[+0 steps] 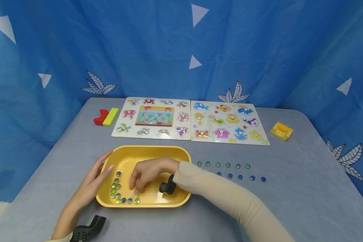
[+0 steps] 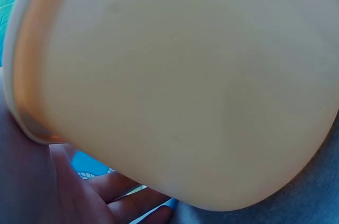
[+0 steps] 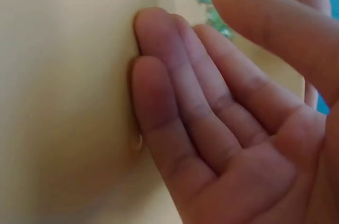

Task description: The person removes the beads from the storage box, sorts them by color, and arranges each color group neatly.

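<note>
A yellow plastic tub (image 1: 157, 147) lies in front of me, its pale wall (image 2: 175, 75) filling most of the left wrist view. My left hand (image 1: 90, 181) holds its left rim, thumb over the edge and fingers outside. Inside the tub, my right hand (image 1: 149, 171) points its fingers down at the floor. The right wrist view shows its fingers (image 3: 153, 94) side by side, the thumb apart and nothing between them. Several green and blue glass beads (image 1: 118, 186) form an L along the tub's left side and front, the nearest just by the right fingertips.
On the grey table (image 1: 217, 215), right of the tub, lie a row of green beads (image 1: 228, 165) and one of blue beads (image 1: 240, 177), partly behind the right sleeve. Two animal peg puzzles (image 1: 176, 134) (image 1: 210, 126) lie behind. Red (image 1: 101, 117), lime (image 1: 110, 117) and yellow (image 1: 281, 131) blocks stand farther out.
</note>
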Tool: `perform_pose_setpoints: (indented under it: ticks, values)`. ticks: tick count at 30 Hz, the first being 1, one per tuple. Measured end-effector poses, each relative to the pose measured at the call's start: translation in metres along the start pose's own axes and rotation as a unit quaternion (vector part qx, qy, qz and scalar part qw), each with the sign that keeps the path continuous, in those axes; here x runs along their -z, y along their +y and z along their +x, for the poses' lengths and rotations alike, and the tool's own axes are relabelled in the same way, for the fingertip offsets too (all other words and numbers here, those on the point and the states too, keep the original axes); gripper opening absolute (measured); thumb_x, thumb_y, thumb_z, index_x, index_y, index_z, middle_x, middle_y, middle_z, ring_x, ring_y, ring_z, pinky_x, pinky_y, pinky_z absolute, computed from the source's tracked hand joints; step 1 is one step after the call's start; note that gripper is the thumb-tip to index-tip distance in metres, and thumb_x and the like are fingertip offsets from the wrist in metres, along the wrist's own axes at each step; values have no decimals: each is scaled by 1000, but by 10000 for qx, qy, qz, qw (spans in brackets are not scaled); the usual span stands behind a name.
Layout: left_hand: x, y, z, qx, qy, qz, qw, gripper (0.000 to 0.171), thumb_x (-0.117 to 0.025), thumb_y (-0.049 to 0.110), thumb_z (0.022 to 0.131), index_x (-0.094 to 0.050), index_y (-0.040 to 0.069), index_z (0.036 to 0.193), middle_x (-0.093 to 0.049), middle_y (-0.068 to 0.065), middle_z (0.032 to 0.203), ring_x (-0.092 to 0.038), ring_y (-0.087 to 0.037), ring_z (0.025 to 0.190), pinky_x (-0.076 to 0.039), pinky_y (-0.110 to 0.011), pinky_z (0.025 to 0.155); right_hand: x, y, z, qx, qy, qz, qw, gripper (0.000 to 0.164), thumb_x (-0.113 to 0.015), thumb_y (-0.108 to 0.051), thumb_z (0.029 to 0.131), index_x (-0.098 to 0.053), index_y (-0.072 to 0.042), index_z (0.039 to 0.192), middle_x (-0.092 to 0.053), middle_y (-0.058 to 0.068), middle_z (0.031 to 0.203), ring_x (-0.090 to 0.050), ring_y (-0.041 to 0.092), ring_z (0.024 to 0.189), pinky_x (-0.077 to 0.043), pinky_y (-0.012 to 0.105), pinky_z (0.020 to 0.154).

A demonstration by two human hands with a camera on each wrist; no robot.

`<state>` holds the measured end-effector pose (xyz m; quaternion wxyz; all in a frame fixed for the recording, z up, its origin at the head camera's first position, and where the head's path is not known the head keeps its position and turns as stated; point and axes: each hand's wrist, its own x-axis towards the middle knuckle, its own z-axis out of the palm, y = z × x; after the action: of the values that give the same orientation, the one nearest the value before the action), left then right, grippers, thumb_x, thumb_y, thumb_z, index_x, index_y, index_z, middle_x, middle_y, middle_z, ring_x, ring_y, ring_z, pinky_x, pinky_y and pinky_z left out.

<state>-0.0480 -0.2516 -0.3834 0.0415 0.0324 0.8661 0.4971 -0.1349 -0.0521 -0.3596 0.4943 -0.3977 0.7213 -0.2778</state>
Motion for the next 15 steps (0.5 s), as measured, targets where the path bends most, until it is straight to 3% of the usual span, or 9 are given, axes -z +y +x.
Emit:
perform_pose_setpoints:
  ticks: [5,15]
  values:
    - [0,0,0,-32,0,25,10000,51,-37,29,97,-17,28,144,-42,-16,134,-51,3,99,-45,-14,77,-10,-1,4,-200,-69,324,9993,21,-67,-3,77,-66,-3,98,-63,2,64,-57,5,59,-49,17,61]
    - [2,1,-2,-78,111,158,9998,52,-37,30,97,-17,25,144,-39,-15,137,-47,9,102,-41,-9,79,-22,-2,6,-82,-237,804,9964,12,-63,6,77,-60,-1,85,-63,6,64,-59,10,55,-51,23,57]
